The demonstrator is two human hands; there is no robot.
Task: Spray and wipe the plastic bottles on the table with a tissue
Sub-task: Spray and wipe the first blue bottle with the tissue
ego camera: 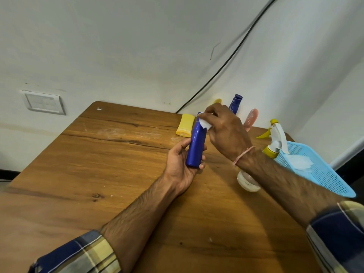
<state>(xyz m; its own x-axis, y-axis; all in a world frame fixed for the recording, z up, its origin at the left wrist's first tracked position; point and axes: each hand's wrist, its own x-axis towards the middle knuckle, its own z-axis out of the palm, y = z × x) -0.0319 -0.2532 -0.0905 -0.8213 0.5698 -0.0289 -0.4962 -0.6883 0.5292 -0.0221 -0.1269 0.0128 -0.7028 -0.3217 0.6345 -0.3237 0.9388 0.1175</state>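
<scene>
My left hand (182, 164) grips the lower half of a blue plastic bottle (196, 146), held upright above the wooden table (98, 164). My right hand (224, 131) pinches a white tissue (204, 124) against the bottle's upper part. A yellow bottle (184, 125) lies flat on the table behind. A second blue bottle (235, 103) and a pink bottle (250, 119) stand near the wall. The spray bottle (275, 142), with a white trigger and yellow collar, stands to the right, its clear body partly hidden by my right forearm.
A light blue perforated basket (323, 174) holding white tissues sits at the table's right edge. A second yellow sprayer head (266, 133) shows behind the spray bottle. A black cable (226, 62) runs down the wall to the table's far corner. A wall switch plate (44, 103) is at left.
</scene>
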